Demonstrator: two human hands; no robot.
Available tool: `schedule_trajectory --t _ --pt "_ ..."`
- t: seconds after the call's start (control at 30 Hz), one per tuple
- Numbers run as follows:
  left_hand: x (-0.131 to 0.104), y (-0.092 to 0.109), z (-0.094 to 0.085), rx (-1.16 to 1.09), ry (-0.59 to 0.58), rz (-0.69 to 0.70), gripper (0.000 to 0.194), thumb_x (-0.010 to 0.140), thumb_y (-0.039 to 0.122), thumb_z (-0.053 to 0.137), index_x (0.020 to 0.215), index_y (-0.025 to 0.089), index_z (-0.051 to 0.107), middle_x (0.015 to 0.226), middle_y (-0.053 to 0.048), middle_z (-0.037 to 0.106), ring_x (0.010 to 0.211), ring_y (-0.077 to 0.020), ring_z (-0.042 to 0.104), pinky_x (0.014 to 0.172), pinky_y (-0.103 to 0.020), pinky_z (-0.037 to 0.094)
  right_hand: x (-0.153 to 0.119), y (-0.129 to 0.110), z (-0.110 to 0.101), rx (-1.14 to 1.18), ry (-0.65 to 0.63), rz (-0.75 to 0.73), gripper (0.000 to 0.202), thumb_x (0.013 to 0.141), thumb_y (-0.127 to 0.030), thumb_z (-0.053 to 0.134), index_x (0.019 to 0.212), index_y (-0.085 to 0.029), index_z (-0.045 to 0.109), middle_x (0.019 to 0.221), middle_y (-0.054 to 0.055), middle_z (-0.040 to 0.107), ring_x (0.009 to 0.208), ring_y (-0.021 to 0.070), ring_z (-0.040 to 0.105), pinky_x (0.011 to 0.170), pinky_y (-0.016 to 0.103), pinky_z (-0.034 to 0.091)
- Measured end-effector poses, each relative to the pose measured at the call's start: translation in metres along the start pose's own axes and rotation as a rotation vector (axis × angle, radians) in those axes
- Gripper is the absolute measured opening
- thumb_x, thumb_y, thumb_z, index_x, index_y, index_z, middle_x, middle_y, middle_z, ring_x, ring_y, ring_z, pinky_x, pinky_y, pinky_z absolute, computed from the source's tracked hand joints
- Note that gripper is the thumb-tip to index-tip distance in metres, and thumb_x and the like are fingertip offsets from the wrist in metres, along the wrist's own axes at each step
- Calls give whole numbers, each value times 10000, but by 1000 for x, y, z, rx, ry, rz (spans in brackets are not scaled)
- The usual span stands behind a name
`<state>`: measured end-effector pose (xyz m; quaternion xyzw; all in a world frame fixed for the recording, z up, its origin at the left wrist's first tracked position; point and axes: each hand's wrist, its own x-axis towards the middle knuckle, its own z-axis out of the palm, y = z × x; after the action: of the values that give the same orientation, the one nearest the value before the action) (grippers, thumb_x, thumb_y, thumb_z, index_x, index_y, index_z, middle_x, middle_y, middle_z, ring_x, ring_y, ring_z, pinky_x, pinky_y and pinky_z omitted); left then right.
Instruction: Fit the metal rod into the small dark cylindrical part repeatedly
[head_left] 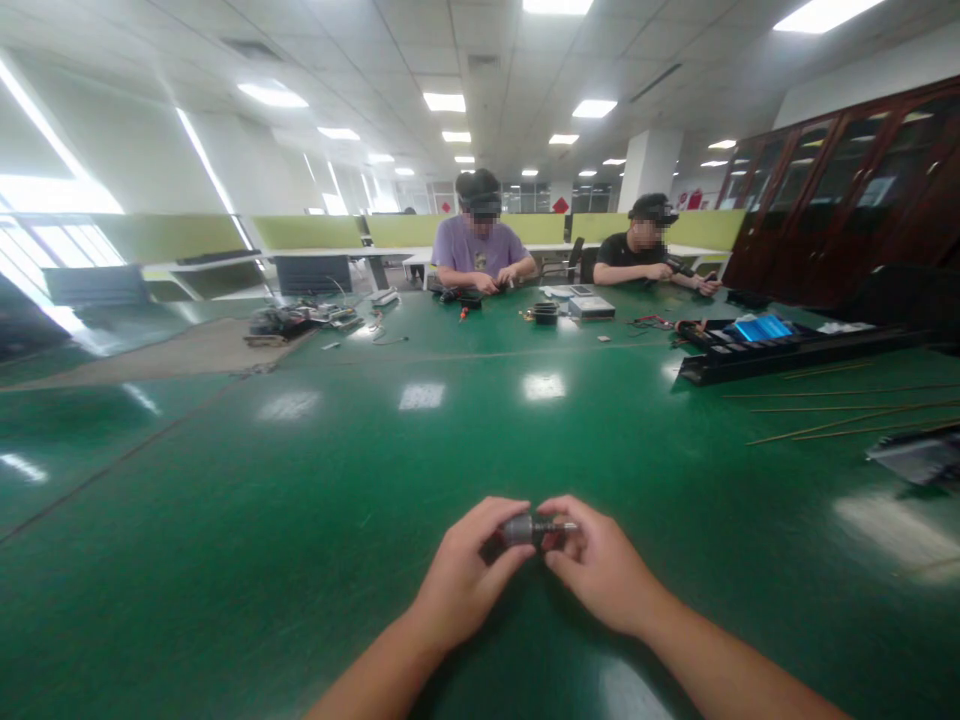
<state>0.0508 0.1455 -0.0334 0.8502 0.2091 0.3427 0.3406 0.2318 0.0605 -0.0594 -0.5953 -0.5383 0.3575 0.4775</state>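
Just above the near part of the green table (pixel 360 450), a small grey cylindrical part (pixel 518 530) with a thin dark shaft points to the right. My left hand (pixel 472 565) is closed round its thick grey end, thumb below and fingers above. At the shaft end is my right hand (pixel 600 565), its fingers curled around the thin metal tip. The two hands face each other with a narrow gap between their fingertips. Part of the cylinder is hidden by my left fingers.
Across the table, a person in a purple shirt (pixel 480 250) and a person in black (pixel 626 255) handle small items. Electronics (pixel 289 318) lie far left, a silver box (pixel 592 307) centre back. A black tray (pixel 795 350) and thin rods (pixel 855 408) are at right.
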Motion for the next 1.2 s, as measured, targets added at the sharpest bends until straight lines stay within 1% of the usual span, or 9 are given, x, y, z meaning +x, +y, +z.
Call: schedule_trajectory --t 0.13,0.3,0.43,0.57,0.67,0.83,0.97,1.1,1.2 --pt "1 1 -2 -6 18 46 261 866 229 646 1126 210 669 1039 -96 680 961 -218 632 855 -344 512 1 1 0 37 -7 21 426 742 -99 618 1155 -202 599 847 12 679 576 103 511 555 214 405" --pt "2 2 -3 -47 36 90 218 857 171 646 1065 223 689 1016 -77 684 955 -200 641 851 -319 510 0 -3 -1 56 -22 26 395 737 -116 639 1121 -205 611 843 9 679 575 102 509 543 210 398" --pt "2 1 -3 -69 53 90 203 835 132 661 1020 212 685 1014 -73 685 945 -193 649 842 -311 510 -1 -6 -1 54 -21 23 373 748 -132 652 1113 -199 618 809 5 667 582 106 508 547 213 396" --pt "2 1 -3 -61 67 77 159 828 147 680 980 196 682 1002 -81 688 930 -198 655 826 -315 515 -1 -6 -1 89 -11 21 352 748 -141 666 1094 -192 628 792 1 650 568 101 489 538 216 388" --pt "2 1 -3 -55 64 76 162 823 156 695 980 194 680 989 -75 694 925 -195 657 827 -312 516 -2 -8 -1 104 -9 14 330 754 -143 662 1079 -189 635 791 -2 641 570 99 489 541 217 391" --pt "2 1 -2 -47 41 112 209 812 146 712 1010 199 672 995 -64 691 925 -182 654 830 -295 509 -3 -10 -2 122 -4 1 317 756 -144 660 1071 -181 645 797 -2 635 587 99 493 550 217 397" --pt "3 1 -1 -49 39 118 221 811 139 714 1018 200 670 992 -57 689 924 -174 652 830 -286 508 -1 -7 -1 143 -16 7 278 766 -168 667 1044 -163 669 761 4 642 589 109 523 549 220 416" --pt "3 0 0 -36 47 113 234 802 150 727 1022 205 672 984 -47 698 912 -168 658 823 -273 512 -1 -6 -1 166 -18 15 203 785 -233 682 970 -152 698 756 21 663 579 124 571 551 233 453" --pt "1 0 -1 -5 45 97 243 794 175 744 1024 213 675 974 -37 711 893 -168 668 809 -265 519 -1 -8 -1 154 6 18 167 781 -265 702 904 -152 718 731 23 666 553 124 574 549 235 463"
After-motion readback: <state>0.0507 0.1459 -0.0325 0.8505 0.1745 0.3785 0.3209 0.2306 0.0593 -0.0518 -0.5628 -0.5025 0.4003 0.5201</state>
